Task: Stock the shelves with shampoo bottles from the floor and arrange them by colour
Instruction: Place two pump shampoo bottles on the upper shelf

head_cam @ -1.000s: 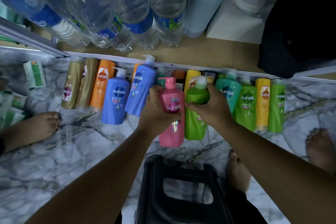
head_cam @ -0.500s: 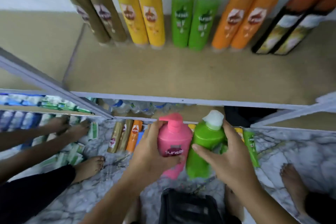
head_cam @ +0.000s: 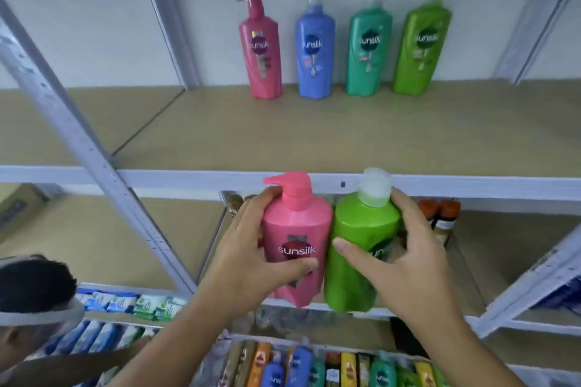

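Note:
My left hand [head_cam: 248,248] grips a pink pump bottle [head_cam: 297,236], and my right hand [head_cam: 405,258] grips a light green pump bottle [head_cam: 361,242]. I hold both upright and side by side, just below the front edge of the upper shelf [head_cam: 220,141]. At the back of that shelf stand a pink bottle [head_cam: 262,50], a blue bottle [head_cam: 314,50], a teal bottle [head_cam: 367,50] and a light green bottle [head_cam: 421,50] in a row. Several more bottles in mixed colours lie on the floor [head_cam: 330,367] far below.
A grey slanted shelf post [head_cam: 88,141] crosses on the left. Another person's head [head_cam: 34,295] and arm are at the lower left, beside a shelf of small packets [head_cam: 132,305]. Orange-capped bottles [head_cam: 440,214] stand on the shelf behind my right hand.
Both bottles have been lifted from the floor to the height of the upper shelf's edge. My view has swung up from the floor past the middle shelf to the pump-bottle row.

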Tool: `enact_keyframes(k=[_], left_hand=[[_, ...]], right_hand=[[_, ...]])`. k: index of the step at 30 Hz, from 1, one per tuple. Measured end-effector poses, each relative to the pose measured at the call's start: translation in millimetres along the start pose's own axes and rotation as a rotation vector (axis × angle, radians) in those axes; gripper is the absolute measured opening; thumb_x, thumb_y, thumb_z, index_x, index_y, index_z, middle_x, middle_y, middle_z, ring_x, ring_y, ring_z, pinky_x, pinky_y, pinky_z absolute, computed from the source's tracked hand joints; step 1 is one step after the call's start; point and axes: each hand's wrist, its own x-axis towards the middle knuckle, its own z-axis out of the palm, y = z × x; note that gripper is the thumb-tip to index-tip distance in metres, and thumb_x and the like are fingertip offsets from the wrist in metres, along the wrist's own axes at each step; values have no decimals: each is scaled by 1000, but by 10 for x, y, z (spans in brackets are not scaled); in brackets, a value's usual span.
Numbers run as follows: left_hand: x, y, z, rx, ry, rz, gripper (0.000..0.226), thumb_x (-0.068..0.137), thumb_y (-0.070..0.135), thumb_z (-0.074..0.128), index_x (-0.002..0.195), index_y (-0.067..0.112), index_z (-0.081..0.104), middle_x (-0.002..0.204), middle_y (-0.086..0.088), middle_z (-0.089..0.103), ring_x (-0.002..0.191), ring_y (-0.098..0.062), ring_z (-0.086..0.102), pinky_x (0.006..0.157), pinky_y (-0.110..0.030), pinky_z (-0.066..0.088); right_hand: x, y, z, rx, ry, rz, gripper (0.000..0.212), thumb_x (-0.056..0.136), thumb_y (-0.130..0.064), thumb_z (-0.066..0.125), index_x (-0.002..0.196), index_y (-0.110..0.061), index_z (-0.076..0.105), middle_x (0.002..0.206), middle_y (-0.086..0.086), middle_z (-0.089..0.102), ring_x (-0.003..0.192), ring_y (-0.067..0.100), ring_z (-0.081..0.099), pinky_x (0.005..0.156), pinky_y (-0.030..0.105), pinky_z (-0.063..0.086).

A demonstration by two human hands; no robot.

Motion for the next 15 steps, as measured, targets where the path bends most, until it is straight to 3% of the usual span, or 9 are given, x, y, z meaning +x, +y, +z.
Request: enact_keyframes(k=[3,6,8,11,15], left_hand=[[210,439,-285,-10,79,91,103,56,36,98,131,69,36,128,23,56,114,-8,63,88,-28,58],[421,767,-496,-7,122,134,103,57,28,99,128,71,38,121,28,61,108,-2,65,83,-26,59],[568,969,-653,-14,134,137,102,57,30,99,133,65,41,122,21,64,106,-4,67,85,-32,59],[841,1137,-820,-47,142,134,100,59,22,98,141,43,46,122,11,67,105,-5,68,85,-38,61],[1177,1143,-903,-44,161,109,100,60,21,98,141,42,44,121,10,66,99,-2,68,83,-34,61]], right_hand=[[253,-463,-147,0,50,-93,81,62,-55,87,134,-42,51,127,-19,60,119,4,57,101,38,50],[500,-811,-199,5,79,-148,78,62,-56,88,130,-46,50,124,-24,57,117,-3,55,100,31,48],[674,-1030,-231,29,99,-168,79,63,-54,89,131,-50,48,122,-29,54,116,-5,53,99,26,46],[970,-1245,-201,-1,133,-216,84,64,-57,88,136,-43,47,124,-25,53,118,-1,52,101,27,45],[1338,-1339,-65,-59,104,-203,87,67,-58,85,141,-34,45,125,-20,47,117,2,48,99,25,41]])
